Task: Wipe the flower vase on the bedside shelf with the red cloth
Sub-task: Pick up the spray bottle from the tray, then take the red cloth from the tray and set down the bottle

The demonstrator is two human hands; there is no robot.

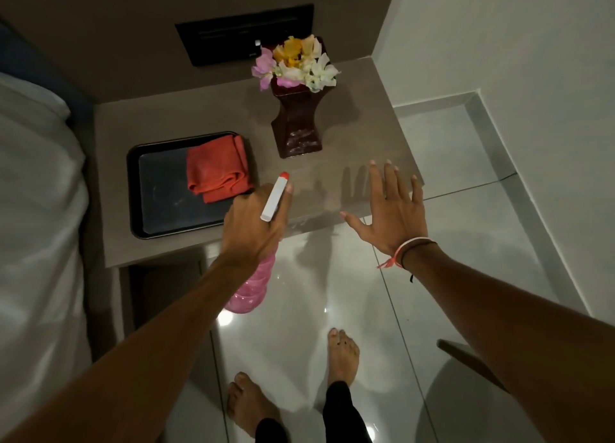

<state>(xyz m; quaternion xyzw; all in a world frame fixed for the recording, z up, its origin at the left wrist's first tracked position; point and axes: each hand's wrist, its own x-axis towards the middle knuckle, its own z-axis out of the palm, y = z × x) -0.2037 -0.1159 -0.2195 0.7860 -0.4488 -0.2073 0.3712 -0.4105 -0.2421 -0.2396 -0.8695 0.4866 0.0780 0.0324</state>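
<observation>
A dark maroon flower vase [297, 123] stands upright on the bedside shelf [173, 116], holding pink, white and yellow flowers [294, 64]. The folded red cloth [214, 168] lies on the right part of a black tray [159, 190], left of the vase. My left hand [254, 224] grips a pink spray bottle [254, 288] with a white, red-tipped nozzle pointing toward the vase. My right hand [392, 209] hovers with fingers spread over the shelf's front right corner, below the vase and touching nothing.
A bed with white sheets [36, 209] runs along the left. A dark switch panel [246, 33] is set in the wall behind the shelf. Glossy white floor tiles [449, 183] lie right of and below the shelf, with my bare feet on them.
</observation>
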